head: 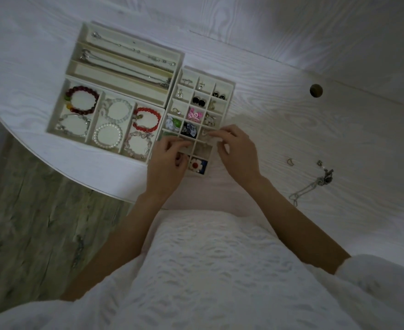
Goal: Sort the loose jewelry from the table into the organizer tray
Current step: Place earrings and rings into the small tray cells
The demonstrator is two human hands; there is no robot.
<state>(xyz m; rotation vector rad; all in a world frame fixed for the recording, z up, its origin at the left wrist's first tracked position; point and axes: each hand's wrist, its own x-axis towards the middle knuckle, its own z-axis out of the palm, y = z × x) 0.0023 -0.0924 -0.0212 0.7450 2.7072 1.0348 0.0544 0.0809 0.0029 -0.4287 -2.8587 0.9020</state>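
The small-compartment organizer tray [232,88] holds earrings, a pink flower piece [194,115] and a white flower piece [195,165]. My left hand [168,160] hovers over its near left cells with fingers curled. My right hand [235,151] reaches into a near right cell [205,148], fingertips close together. Whether either hand holds something small is hidden by blur. Loose on the table to the right lie a small ring-like piece [290,162], an earring [319,163] and a silver chain with a dark pendant [314,185].
A long tray [178,55] with chains sits at the back left. In front of it a bracelet tray [50,125] holds red, white and pearl bracelets. The table's curved edge [81,179] drops to the floor on the left. A round hole [316,91] is at the back right.
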